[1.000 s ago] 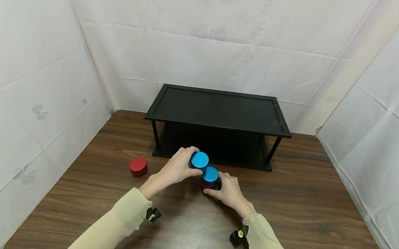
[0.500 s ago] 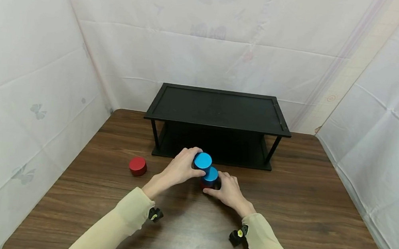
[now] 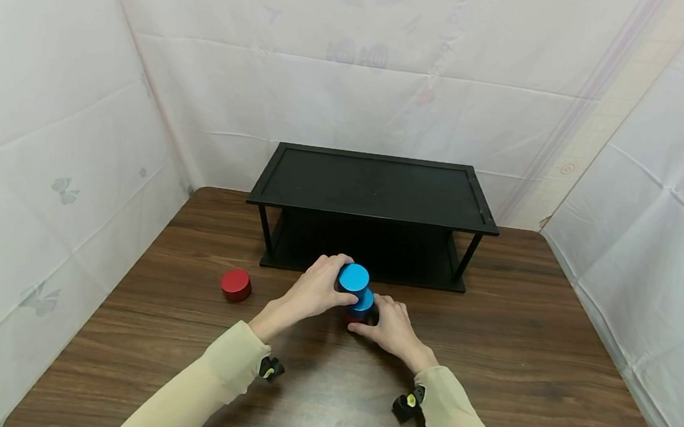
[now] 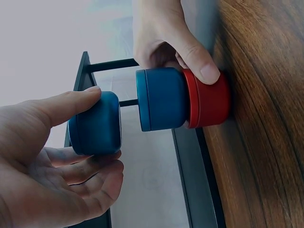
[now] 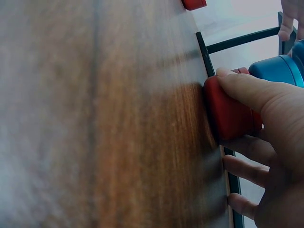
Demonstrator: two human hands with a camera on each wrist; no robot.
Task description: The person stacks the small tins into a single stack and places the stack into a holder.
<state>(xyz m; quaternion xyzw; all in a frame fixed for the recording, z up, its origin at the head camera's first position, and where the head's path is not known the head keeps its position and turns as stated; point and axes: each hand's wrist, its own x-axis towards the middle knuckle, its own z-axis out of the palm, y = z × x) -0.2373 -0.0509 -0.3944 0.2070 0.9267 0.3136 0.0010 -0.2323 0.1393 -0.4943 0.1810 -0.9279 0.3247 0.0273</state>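
Note:
A blue round tin [image 4: 95, 123] is pinched between the thumb and fingers of my left hand [image 3: 313, 286]. It is held in the air above a second blue tin [image 4: 164, 99], with a gap between them in the left wrist view. That second tin sits on a red tin [image 4: 209, 97], which stands on the table. My right hand [image 3: 394, 330] grips the red tin at the bottom, thumb on the near side, as the right wrist view shows. Off to the left, another red tin [image 3: 237, 285] stands alone on the wood.
Behind the hands stands a black two-level rack [image 3: 375, 186] with thin posts. The wooden table [image 3: 519, 368] stretches out on both sides. White patterned sheets [image 3: 356, 70] hang at the back and sides.
My left hand has moved a little right and slightly nearer with its blue tin, more over the stacked tins. The right hand and the stack have stayed put.

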